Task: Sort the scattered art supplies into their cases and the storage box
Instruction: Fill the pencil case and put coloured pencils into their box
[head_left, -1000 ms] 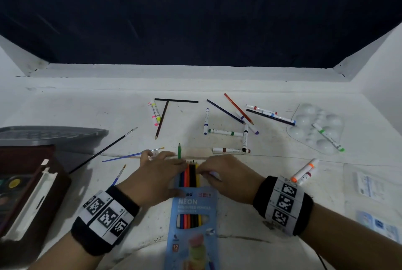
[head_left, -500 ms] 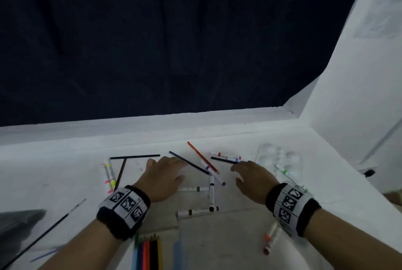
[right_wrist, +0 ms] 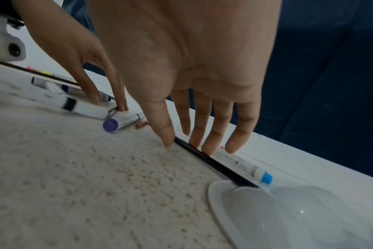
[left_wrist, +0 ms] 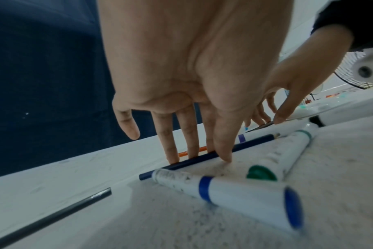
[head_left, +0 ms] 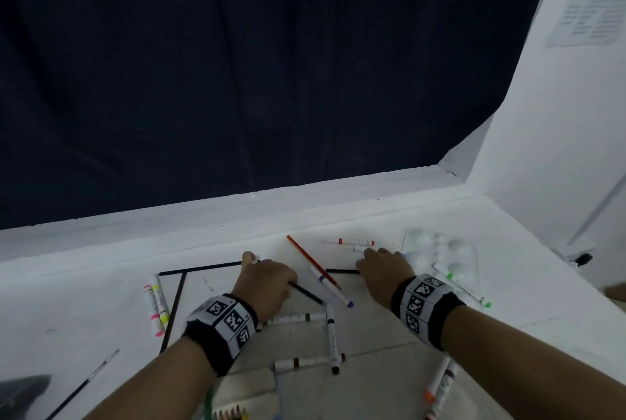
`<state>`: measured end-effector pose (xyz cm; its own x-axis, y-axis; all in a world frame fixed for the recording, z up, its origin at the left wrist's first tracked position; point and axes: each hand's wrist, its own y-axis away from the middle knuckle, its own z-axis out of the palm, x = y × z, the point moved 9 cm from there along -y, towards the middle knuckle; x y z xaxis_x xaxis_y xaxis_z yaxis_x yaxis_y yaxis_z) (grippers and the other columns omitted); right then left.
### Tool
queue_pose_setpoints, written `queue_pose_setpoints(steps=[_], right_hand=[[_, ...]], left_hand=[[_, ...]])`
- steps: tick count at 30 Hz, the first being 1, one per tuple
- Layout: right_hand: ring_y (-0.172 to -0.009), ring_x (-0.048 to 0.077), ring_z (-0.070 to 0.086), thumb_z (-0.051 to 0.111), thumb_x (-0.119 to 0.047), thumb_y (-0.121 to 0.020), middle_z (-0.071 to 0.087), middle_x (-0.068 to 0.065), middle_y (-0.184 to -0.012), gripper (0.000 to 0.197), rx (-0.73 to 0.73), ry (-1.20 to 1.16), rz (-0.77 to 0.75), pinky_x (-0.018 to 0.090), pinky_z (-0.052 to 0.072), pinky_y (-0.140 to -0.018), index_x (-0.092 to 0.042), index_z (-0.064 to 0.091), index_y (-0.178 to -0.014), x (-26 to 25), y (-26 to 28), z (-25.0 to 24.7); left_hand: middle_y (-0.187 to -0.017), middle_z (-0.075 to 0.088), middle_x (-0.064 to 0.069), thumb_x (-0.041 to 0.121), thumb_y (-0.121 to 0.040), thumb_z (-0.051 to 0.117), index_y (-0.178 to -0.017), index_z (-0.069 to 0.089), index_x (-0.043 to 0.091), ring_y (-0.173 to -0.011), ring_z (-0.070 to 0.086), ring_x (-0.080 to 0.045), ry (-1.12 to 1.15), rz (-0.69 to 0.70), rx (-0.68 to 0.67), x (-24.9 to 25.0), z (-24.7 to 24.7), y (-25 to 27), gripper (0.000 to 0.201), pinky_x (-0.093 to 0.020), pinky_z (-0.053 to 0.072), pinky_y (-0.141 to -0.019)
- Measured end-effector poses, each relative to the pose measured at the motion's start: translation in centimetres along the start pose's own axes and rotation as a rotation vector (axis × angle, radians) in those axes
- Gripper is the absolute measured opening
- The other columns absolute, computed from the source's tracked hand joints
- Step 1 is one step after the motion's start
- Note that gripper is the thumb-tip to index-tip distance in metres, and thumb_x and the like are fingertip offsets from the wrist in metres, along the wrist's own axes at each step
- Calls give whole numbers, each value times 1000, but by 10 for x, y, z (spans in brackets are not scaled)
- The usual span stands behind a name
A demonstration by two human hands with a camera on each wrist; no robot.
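Fingers [left_wrist: 172,151] straight on blue pencil [left_wrist: 204,155], right ones [right_wrist: 209,143] on black pencil [right_wrist: 215,166], markers crowding

Readable text: I find none.
Wall sheet [head_left: 591,11]: print too blurred for me.
Marker barrels [left_wrist: 219,188]: small print, illegible.
Wristbands [head_left: 421,299]: square black-and-white code tags only.

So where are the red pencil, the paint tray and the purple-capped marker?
red pencil [head_left: 310,259], head view, middle of its shaft
paint tray [head_left: 458,246], head view, a round well
purple-capped marker [right_wrist: 110,125], right wrist view, its purple cap end
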<state>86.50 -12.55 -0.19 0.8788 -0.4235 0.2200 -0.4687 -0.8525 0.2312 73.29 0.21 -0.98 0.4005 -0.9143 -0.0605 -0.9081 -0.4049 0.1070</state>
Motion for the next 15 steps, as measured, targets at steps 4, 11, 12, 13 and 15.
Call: queue_pose_setpoints(steps=[4,11,12,13,15], right_hand=[[-110,30,58,46,-6,-94,59,10,-119,26,34,68,-15,41,43,-93,-11,58,-116,-11,4,-6],[-107,29,57,46,-7,-92,58,7,-114,27,238,-73,-5,36,43,-81,-13,52,-117,-19,20,-33],[-105,29,58,45,-8,-93,60,7,-112,25,284,-106,-7,34,41,-77,-14,52,-116,-21,25,-41],[-101,28,60,44,-11,-94,61,6,-109,22,329,-145,-12,32,38,-72,-14,51,-115,-23,31,-49],[-92,27,62,43,-18,-98,63,5,-103,16,408,-273,-18,30,37,-66,-15,50,-112,-25,44,-62]], left_hand=[[-103,73,9,16,-92,54,-101,73,27,-93,66,-15,-24,78,46,8,-1,4,24,-31,38,-95],[-102,66,6,8,-95,45,-101,66,26,-97,61,-17,-34,160,114,14,-17,30,28,-40,15,-114],[-102,66,6,7,-95,46,-103,65,27,-97,60,-17,-41,177,101,16,-17,34,29,-42,13,-113],[-104,66,6,7,-94,46,-107,64,28,-99,60,-17,-55,189,71,17,-16,38,29,-43,12,-112],[-110,63,5,9,-95,47,-117,58,28,-102,60,-20,-60,192,9,17,-8,44,32,-45,14,-110]])
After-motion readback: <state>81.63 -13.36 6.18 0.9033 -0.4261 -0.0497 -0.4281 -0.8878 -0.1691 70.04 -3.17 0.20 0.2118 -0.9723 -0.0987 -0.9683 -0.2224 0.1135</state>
